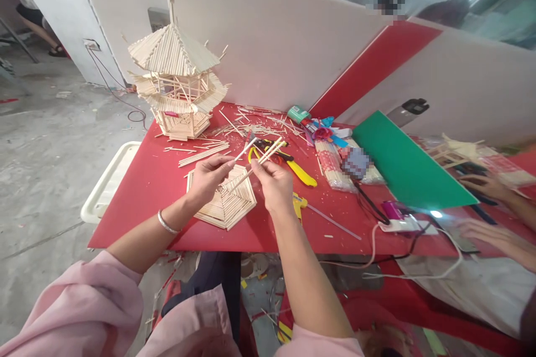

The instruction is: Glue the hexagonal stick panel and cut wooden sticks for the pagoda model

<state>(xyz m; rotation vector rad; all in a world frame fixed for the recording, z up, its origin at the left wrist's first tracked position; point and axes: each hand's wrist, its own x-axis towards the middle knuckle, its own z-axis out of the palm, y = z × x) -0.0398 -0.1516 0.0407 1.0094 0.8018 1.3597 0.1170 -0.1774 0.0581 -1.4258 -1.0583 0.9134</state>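
Observation:
My left hand [213,177] is closed on a thin wooden stick [245,150], its tip pointing up and to the right. A few similar sticks [272,150] are pinched between the thumb and fingers of my right hand [274,181]. Both hands hover close together over a flat hexagonal panel [228,212] made of sticks, which lies on the red table [138,206]. Behind my right hand, pliers with yellow handles [302,173] rest on the table. A yellow glue gun [298,204] lies partly hidden by my right forearm.
A tiered stick pagoda [176,83] stands at the back left. Loose sticks [205,153] and scraps litter the table. Bagged sticks [330,164], a power strip [404,227] with cables and a green board [412,164] are on the right. Beyond them are another person's hands [486,234].

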